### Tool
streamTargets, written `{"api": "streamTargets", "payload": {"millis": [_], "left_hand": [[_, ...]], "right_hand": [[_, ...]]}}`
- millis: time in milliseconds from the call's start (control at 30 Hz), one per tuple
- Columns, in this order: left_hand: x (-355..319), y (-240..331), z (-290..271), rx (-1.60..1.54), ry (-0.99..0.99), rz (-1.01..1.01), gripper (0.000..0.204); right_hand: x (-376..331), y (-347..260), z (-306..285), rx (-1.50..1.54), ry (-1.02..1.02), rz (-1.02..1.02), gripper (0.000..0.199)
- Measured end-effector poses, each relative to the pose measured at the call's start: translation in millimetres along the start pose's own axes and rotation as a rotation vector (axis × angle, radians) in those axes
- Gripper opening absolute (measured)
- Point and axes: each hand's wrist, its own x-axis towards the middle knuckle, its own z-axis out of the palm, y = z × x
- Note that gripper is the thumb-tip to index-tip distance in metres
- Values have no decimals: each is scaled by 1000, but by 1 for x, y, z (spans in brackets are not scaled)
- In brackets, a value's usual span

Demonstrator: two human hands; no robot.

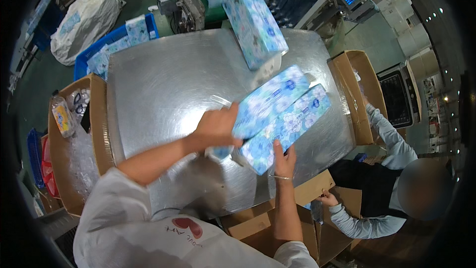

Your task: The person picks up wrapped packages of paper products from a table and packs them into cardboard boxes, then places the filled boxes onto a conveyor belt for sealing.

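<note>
Two long, box-shaped packs in blue floral wrapping lie side by side over the metal table, slanting up to the right. My left hand [218, 126] is closed on the near end of the left floral pack [272, 100]. Against the lower edge of the right floral pack [287, 128] my right hand [284, 161] grips with the thumb on top; its other fingers are partly hidden underneath. Whether the packs touch the table [153, 79] cannot be told. Beyond them, a longer floral pack [255, 25] extends from the machine over the table's far edge.
At left stand a cardboard box [101, 139] with clear plastic and a blue crate [114, 37] of floral packs. Open cartons [265, 223] sit at the near edge. A co-worker [369, 188] at right reaches into another carton [347, 84] and holds a near carton's flap.
</note>
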Motion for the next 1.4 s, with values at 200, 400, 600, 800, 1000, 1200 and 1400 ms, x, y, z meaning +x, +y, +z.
{"api": "streamTargets", "payload": {"millis": [200, 400, 600, 800, 1000, 1200, 1400], "left_hand": [[-193, 33, -10, -145, -6, -516, 85], [-256, -13, 9, -764, 179, -723, 64], [-211, -32, -4, -1075, 268, -675, 59], [-205, -60, 9, -1168, 195, -630, 48], [-198, -96, 26, -1052, 59, -570, 65], [-154, -109, 65, -1587, 383, -724, 49], [-154, -85, 69, -1752, 302, -473, 42]], "right_hand": [[-111, 16, 17, -138, -603, -20, 42], [17, -44, 55, -568, -477, -677, 59], [217, -95, 22, -1320, 53, -350, 103], [75, -25, 10, -968, -274, -648, 99], [1, -17, -7, -239, -927, 262, 78], [0, 49, 8, 351, -813, 439, 70], [-53, 50, -31, 574, -606, 196, 82]]}}
